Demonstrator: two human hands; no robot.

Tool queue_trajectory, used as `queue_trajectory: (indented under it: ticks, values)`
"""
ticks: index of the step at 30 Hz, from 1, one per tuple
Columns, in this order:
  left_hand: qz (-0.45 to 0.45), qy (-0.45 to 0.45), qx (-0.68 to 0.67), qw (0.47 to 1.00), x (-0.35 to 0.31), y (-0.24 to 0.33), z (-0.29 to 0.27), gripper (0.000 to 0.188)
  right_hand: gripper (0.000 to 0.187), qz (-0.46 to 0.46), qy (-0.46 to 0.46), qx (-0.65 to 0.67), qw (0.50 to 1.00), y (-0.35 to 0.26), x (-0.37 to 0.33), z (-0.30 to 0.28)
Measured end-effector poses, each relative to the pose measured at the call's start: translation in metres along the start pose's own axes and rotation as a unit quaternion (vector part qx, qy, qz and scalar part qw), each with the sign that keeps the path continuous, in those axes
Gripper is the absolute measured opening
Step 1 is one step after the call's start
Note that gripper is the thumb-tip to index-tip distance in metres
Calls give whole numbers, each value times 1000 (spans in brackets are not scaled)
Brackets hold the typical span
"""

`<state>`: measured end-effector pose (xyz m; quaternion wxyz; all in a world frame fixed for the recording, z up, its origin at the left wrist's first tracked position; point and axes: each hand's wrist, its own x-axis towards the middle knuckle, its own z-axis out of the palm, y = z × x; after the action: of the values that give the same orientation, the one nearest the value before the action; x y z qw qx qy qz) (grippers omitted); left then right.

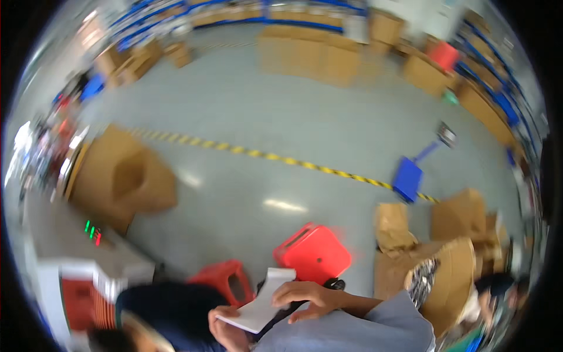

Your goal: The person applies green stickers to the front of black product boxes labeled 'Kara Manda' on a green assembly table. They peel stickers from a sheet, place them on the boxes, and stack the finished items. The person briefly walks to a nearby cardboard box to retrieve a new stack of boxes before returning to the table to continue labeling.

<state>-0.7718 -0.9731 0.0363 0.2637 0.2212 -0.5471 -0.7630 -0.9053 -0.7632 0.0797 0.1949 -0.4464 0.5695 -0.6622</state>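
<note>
A white sheet of paper (262, 306), long and narrow with a bent far end, is held low in front of me. Gripping its near left end is my left hand (227, 330), its fingers closed at the edge. My right hand (309, 297) reaches in from the right, fingertips at the paper's right edge. Its thumb is spread away from the other fingers, leaving that hand open. Grey-blue clothing (346, 330) covers my body and upper right arm. Beyond the paper stands a red plastic stool (316, 252).
At left, a person in dark clothing (173, 314) sits near another red stool (220, 280) and a grey machine (76, 240) with lit digits. Cardboard boxes (448, 281) stand at right. A blue platform scale (407, 179) lies near yellow-black floor tape (270, 156).
</note>
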Motion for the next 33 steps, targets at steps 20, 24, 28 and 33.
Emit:
queue_trajectory:
  ticks: [20, 24, 28, 33]
  values:
    - [-10, -323, 392, 861, 485, -100, 426, 32, 19, -618, 450, -282, 579, -95, 264, -381]
    - [43, -348, 405, 844, 531, -173, 551, 33, 16, -603, 445, -370, 549, -75, 271, -497]
    - [-1, -331, 351, 876, 593, -233, 675, 35, 12, -628, 404, -408, 526, -65, 270, -629]
    - [115, -551, 307, 768, 589, -234, 968, 34, 10, -617, 456, -489, 416, -84, 239, -771]
